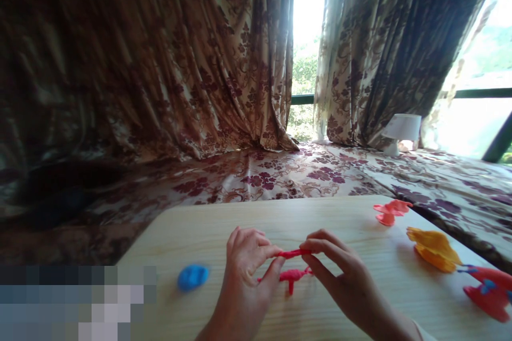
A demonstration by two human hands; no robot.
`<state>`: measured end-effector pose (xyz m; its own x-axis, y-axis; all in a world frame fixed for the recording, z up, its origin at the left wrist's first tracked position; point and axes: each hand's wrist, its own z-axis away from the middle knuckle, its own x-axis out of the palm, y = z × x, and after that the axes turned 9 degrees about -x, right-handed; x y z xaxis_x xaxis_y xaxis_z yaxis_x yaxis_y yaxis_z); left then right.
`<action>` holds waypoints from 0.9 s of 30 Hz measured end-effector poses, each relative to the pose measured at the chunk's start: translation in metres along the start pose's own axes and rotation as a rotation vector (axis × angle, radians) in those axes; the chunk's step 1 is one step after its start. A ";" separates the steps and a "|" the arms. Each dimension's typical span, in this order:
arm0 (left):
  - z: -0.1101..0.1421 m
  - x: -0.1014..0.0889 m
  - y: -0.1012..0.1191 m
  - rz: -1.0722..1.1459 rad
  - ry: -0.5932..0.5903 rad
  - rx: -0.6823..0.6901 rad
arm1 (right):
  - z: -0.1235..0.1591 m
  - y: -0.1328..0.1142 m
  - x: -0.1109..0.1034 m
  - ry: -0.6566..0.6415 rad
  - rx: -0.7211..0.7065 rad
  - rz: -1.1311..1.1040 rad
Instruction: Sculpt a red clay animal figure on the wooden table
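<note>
Between my two hands a thin strip of red modelling clay (295, 253) is stretched just above the table. My left hand (248, 264) pinches its left end between thumb and fingers. The right end is pinched by my right hand (338, 264) in the same way. Right below the strip, a second red clay piece (292, 276) with a short stub pointing toward me lies on the wood; my left thumb hides part of it. A blue lump of clay (192, 277) sits to the left of my left hand.
Light wooden table (176, 224) with rounded corners. Along its right side stand a coral clay figure (390, 212), a yellow clay figure (434, 249) and a red-and-blue clay figure (490, 290). Behind are floral bedding (264, 178), curtains (224, 64) and a white lamp (402, 127).
</note>
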<state>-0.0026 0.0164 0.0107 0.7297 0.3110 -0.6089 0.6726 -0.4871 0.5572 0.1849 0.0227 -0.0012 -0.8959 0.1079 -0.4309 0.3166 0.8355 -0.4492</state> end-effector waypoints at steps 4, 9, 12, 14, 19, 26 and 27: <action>-0.001 0.001 -0.001 0.016 0.037 0.003 | 0.001 0.001 0.000 0.003 0.007 0.003; 0.001 0.001 0.001 0.040 0.000 -0.059 | 0.003 0.000 0.000 0.002 0.008 -0.011; 0.001 0.000 0.003 0.023 -0.022 -0.037 | 0.002 -0.002 0.001 -0.006 0.006 -0.024; 0.001 0.000 0.003 0.010 -0.015 -0.020 | 0.000 -0.003 0.002 -0.017 0.007 -0.033; 0.003 0.001 0.004 -0.007 -0.022 -0.002 | 0.002 -0.005 0.001 -0.053 0.002 -0.040; 0.005 0.001 0.008 -0.001 -0.070 -0.004 | 0.006 -0.002 0.004 -0.105 0.007 -0.041; 0.005 0.001 0.008 0.004 -0.074 -0.005 | 0.005 -0.001 0.004 -0.105 0.007 -0.043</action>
<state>0.0031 0.0088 0.0123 0.7215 0.2480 -0.6465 0.6703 -0.4843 0.5623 0.1824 0.0191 -0.0065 -0.8712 0.0148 -0.4908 0.2815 0.8340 -0.4745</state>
